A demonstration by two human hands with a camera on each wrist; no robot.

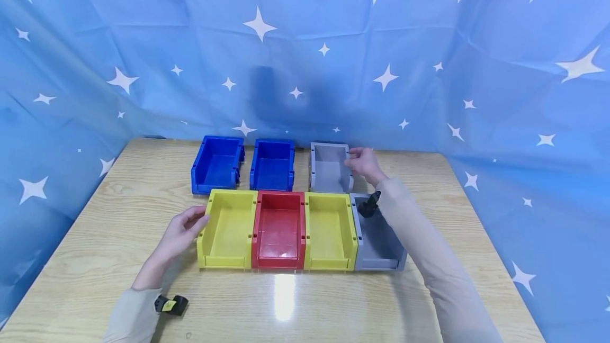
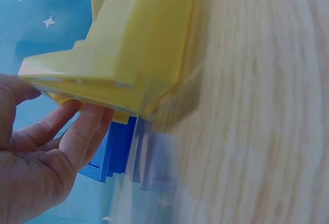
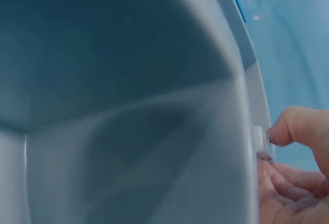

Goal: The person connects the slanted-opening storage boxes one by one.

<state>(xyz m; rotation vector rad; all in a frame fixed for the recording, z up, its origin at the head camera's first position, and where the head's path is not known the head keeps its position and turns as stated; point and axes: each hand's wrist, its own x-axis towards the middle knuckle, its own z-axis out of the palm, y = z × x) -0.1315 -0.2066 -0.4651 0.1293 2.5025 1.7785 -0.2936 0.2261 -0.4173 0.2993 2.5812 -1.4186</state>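
Note:
Near the front left, my left hand (image 1: 178, 234) grips the left side rim of a yellow storage bin (image 1: 231, 232). In the left wrist view its thumb and fingers are at the rim of that yellow bin (image 2: 139, 44). At the back, my right hand (image 1: 366, 164) pinches the right side rim of a small grey bin (image 1: 329, 176). The right wrist view shows thumb and fingertips at a small lug on that rim, with the larger grey bin (image 1: 381, 237) filling the foreground. The right forearm passes over this larger bin and partly hides it.
A red bin (image 1: 278, 232) and another yellow bin (image 1: 330, 232) stand between the left yellow bin and the large grey one, side by side in a row. Two blue bins, a left one (image 1: 216, 168) and a right one (image 1: 272, 168), stand behind. A blue star-patterned cloth (image 1: 305, 57) hangs beyond the wooden table (image 1: 238, 311).

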